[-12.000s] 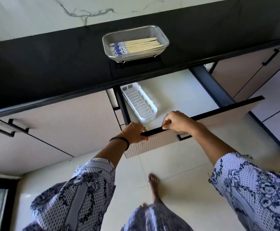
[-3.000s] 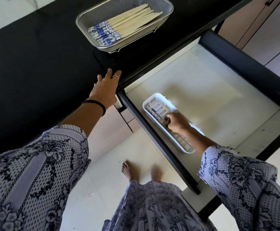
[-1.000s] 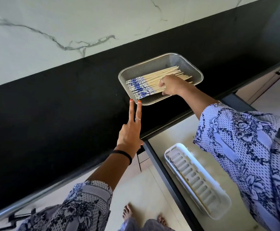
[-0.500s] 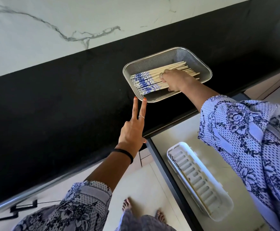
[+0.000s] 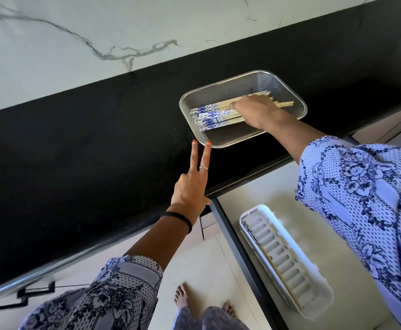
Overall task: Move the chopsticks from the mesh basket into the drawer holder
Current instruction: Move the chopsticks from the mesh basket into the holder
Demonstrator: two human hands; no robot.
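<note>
Two hands, unlabelled chopsticks

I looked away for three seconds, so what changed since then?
The right hand left the white slotted plastic holder in the drawer and went up onto the blue-patterned wooden chopsticks in the metal mesh basket. The left hand stayed on the black countertop, now with two fingers extended.

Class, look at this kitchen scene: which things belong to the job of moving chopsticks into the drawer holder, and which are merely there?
Part of the job:
chopsticks
mesh basket
white holder in the open drawer
right hand, on the chopsticks
left hand, two fingers extended beside the basket

Merely there:
black countertop
marble wall
cabinet handle
</note>
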